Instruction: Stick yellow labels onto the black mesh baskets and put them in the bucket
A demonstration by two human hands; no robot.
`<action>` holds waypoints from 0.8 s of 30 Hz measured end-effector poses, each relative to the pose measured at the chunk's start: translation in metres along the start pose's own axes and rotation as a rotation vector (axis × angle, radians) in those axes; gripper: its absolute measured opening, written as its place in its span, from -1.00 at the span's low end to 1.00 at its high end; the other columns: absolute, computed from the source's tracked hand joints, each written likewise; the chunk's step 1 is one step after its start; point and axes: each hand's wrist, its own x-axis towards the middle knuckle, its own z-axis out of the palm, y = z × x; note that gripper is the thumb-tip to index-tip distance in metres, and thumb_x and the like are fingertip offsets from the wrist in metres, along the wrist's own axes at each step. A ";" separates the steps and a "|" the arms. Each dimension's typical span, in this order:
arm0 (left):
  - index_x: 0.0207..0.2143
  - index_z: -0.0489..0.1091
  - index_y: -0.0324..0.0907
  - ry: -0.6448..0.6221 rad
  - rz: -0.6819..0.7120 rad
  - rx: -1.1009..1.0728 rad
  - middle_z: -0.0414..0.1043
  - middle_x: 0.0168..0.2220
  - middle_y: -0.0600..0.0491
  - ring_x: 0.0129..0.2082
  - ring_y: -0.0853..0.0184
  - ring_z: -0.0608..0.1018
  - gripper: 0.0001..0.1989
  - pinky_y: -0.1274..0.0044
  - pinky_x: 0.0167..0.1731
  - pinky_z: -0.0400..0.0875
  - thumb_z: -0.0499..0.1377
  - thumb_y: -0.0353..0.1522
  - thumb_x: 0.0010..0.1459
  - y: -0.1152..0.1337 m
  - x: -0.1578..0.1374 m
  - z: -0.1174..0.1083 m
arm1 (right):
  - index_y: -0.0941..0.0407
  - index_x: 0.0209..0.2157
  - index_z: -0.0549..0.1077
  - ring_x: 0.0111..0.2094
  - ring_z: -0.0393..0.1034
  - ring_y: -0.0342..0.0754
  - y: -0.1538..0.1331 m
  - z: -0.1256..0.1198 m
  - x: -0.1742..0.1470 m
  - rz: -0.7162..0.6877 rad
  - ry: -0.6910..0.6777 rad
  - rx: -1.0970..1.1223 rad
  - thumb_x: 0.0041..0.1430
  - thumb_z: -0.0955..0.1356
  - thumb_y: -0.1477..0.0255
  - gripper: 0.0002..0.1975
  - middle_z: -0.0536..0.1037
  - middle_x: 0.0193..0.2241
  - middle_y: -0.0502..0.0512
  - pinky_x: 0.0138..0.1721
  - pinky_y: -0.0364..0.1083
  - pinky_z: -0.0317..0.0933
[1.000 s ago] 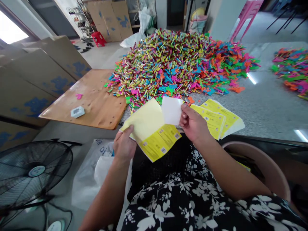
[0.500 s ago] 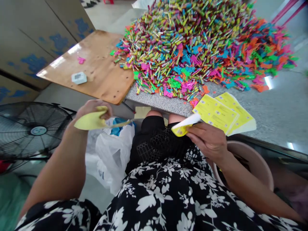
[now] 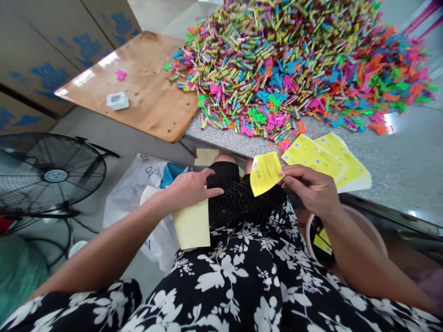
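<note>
My right hand (image 3: 308, 186) pinches a small yellow printed label (image 3: 266, 173) by its right edge, held up over my lap. To the left, my left hand (image 3: 190, 186) has its thumb and forefinger apart, pointing toward the label. A pale yellow sheet of paper (image 3: 192, 226) hangs below that hand, its upper part hidden by it; it appears held by the other fingers. Just beyond my right hand, yellow printed label sheets (image 3: 314, 156) lie overlapping at the near edge of the grey speckled table (image 3: 398, 161).
A big heap of small colourful plastic pieces (image 3: 277, 64) covers the table's far part. The wooden board (image 3: 152, 92) carries a white device (image 3: 117, 101) and a pink piece (image 3: 120, 74). A black fan (image 3: 55, 175) stands left, plastic bags (image 3: 121, 193) below, a bin (image 3: 367, 226) right.
My left hand has moved right, toward my lap, with the pale yellow sheet now hanging beneath it. The label in my right hand has turned from curled to nearly flat, its print showing.
</note>
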 end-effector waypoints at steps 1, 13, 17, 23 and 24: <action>0.20 0.49 -0.08 0.018 -0.009 0.001 0.66 -0.23 -0.08 -0.21 0.03 0.66 -0.26 0.42 -0.22 0.37 0.26 0.18 0.13 0.000 0.001 0.007 | -0.04 -0.12 0.67 -0.28 0.61 -0.04 0.005 0.001 -0.002 0.047 0.040 0.051 0.32 0.48 0.35 -0.88 0.69 -0.20 0.06 -0.21 -0.05 0.54; -0.35 0.68 -0.14 0.124 0.167 -0.643 0.65 -0.35 0.03 -0.37 0.30 0.58 -0.72 0.55 -0.34 0.42 0.39 -0.11 0.13 0.001 -0.008 -0.010 | 0.04 -0.19 0.62 -0.47 0.55 -0.08 0.026 -0.003 -0.010 0.237 0.262 0.342 0.25 0.52 0.26 -0.83 0.66 -0.45 0.02 -0.41 -0.08 0.48; -0.30 0.70 -0.12 0.326 0.356 -0.600 0.63 -0.35 -0.01 -0.36 0.28 0.60 -0.84 0.52 -0.34 0.48 0.37 -0.24 0.16 0.000 -0.020 -0.014 | 0.03 -0.24 0.59 -0.48 0.56 -0.06 0.024 -0.018 -0.006 0.248 0.371 0.397 0.18 0.55 0.19 -0.76 0.63 -0.49 -0.01 -0.48 -0.10 0.48; -0.02 0.68 0.07 0.543 0.546 -0.021 0.69 -0.09 0.00 -0.18 0.33 0.68 -0.64 0.54 -0.14 0.51 0.14 -0.42 0.33 -0.018 -0.022 0.011 | 0.04 -0.26 0.57 -0.49 0.56 -0.06 0.019 -0.027 0.000 0.180 0.441 0.407 0.16 0.57 0.18 -0.73 0.58 -0.52 -0.04 -0.53 -0.12 0.44; 0.01 0.67 0.09 0.523 0.539 0.070 0.68 -0.06 0.01 -0.16 0.32 0.68 -0.63 0.54 -0.15 0.51 0.13 -0.42 0.35 -0.021 -0.023 0.017 | 0.04 -0.26 0.57 -0.49 0.56 -0.06 0.020 -0.026 0.000 0.178 0.436 0.401 0.16 0.57 0.18 -0.74 0.58 -0.51 -0.04 -0.52 -0.12 0.44</action>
